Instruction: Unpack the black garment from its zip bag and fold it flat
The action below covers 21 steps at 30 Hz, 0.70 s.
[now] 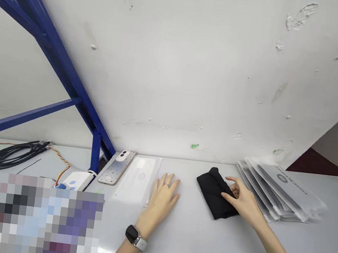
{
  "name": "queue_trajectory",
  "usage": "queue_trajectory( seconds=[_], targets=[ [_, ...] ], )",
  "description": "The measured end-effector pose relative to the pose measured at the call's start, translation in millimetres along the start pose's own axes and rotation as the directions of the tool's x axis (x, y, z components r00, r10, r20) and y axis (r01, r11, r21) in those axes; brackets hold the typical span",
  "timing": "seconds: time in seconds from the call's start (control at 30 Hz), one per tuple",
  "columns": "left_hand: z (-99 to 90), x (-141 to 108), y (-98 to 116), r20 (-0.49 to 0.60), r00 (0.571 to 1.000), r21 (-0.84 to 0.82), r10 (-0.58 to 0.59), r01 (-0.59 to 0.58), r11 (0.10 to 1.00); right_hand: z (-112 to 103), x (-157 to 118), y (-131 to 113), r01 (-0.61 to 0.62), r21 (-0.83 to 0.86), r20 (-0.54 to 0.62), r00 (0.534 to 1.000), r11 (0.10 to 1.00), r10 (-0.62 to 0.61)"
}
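Gently, right hand (246, 202) curls at 1 folded black cloth (214, 192), cannot tell if gripping; left hand (161, 202) open beside plastic bag (138, 180); light, even touch spares folds.

Plain, hard-worn packing or work station

A scuffed white wall with chipped paint (176, 70), a blue metal frame of angled bars (62, 64), a smooth grey desk (186, 239) and a fanned stack of frosted plastic pouches (284, 190) suggest a workshop, not a home.
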State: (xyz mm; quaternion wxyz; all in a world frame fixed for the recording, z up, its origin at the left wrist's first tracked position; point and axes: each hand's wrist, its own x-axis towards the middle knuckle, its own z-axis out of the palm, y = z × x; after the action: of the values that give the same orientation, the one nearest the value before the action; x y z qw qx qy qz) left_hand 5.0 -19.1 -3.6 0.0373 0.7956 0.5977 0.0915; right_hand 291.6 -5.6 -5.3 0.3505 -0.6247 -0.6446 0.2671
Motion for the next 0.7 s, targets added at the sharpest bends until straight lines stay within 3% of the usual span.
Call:
queue_trajectory(
  seconds=[0.1,0.2,0.27,0.4,0.5,0.6,0.7],
  targets=[
    [0.1,1,1,-0.033,0.999,-0.012,-0.004,0.003,1.0,-1,-6,-21,0.073,0.215,-0.103,0.993,0.974,-0.052],
    [-1.9,2,-1,-0.073,0.997,-0.026,-0.032,0.03,0.999,1,-17,-44,0.167,0.398,-0.004,0.984,0.902,-0.18],
    [-4.3,3,-2,-0.094,0.994,-0.038,-0.054,0.051,0.998,3,-22,-52,0.192,0.408,0.081,0.966,0.892,-0.245],
    [-8.5,4,-2,-0.082,0.993,-0.062,-0.082,0.077,0.995,8,-23,-47,0.204,0.015,0.119,0.972,0.979,-0.205],
    [-8.9,3,0,-0.06,0.996,-0.091,-0.067,0.062,0.994,12,-21,-34,0.166,-0.271,0.145,0.981,0.948,-0.131],
    [-7.7,2,1,-0.052,0.998,-0.127,-0.033,0.026,0.992,17,-20,-24,0.149,-0.374,0.163,0.982,0.916,-0.093],
    [-6.1,1,2,-0.047,0.999,-0.163,-0.01,0.002,0.987,15,-18,-21,0.101,-0.341,0.187,0.982,0.935,-0.038]
  ],
)
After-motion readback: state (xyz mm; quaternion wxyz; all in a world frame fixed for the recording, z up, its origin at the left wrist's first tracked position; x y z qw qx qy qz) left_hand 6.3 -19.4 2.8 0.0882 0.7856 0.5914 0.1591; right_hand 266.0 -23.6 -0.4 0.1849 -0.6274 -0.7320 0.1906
